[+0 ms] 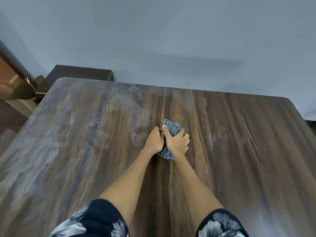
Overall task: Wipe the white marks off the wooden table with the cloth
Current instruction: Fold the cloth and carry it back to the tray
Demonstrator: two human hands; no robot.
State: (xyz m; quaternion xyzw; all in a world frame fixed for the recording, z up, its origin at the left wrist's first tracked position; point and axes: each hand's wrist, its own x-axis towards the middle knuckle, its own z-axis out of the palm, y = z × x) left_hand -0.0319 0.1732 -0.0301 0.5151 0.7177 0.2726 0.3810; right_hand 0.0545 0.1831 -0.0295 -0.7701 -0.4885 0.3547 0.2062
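Cloth sits bunched under both our hands, near the middle of the wooden counter, and we think this is the reason for the grip: a folded pad gives more pressure on a small spot than a flat sheet. Our left hand curls around the near left side of the cloth, and our right hand curls over its top, the thumb lying forward on the striped blue fabric. So both hands are closed on the cloth, pressing it down to the counter.

We reach with both arms stretched forward, probably because the marks lie far from the body. The white marks are just beside the cloth on the left, as a pale smear, and more pale haze covers the left part of the counter. A faint patch shows also on the right. The strip directly around the cloth looks darker and cleaner.

In our judgement the work is only partly done; most of the left side is not yet wiped. A dark cabinet stands behind the far left corner, against the grey wall.
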